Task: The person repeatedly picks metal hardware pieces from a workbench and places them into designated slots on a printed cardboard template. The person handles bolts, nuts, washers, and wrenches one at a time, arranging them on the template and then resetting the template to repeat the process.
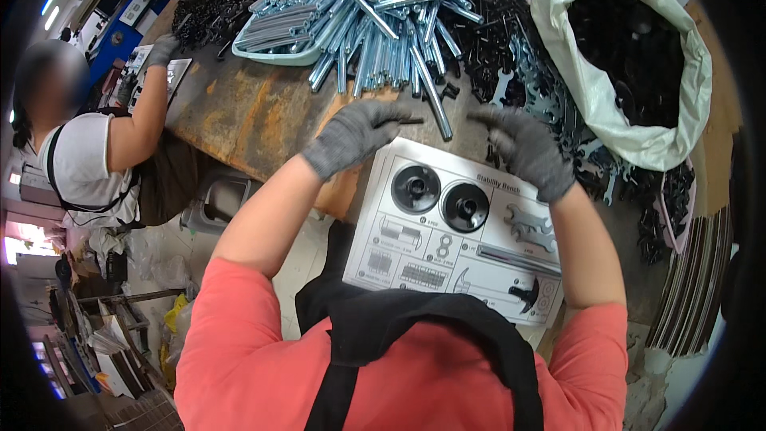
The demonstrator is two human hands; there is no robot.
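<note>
My left hand (352, 137), in a grey knit glove, pinches a short dark rod (411, 120) just above the top edge of a white printed card (365, 262). My right hand (531, 152), gloved alike, is at the card's upper right by loose black parts, its fingers apart; I see nothing in them. Lying on the card are two black round discs (416, 189) with raised hubs, silver wrenches (530, 227), a metal tube (519, 259) and a black T-shaped piece (524, 295). A loose silver tube (431, 94) lies between my hands.
Silver tubes are heaped over a pale green tray (275, 57) at the far side. A white sack (558, 48) of dark parts stands right, beside piled wrenches (538, 84) and black hardware. A co-worker (88, 144) works at the table's left.
</note>
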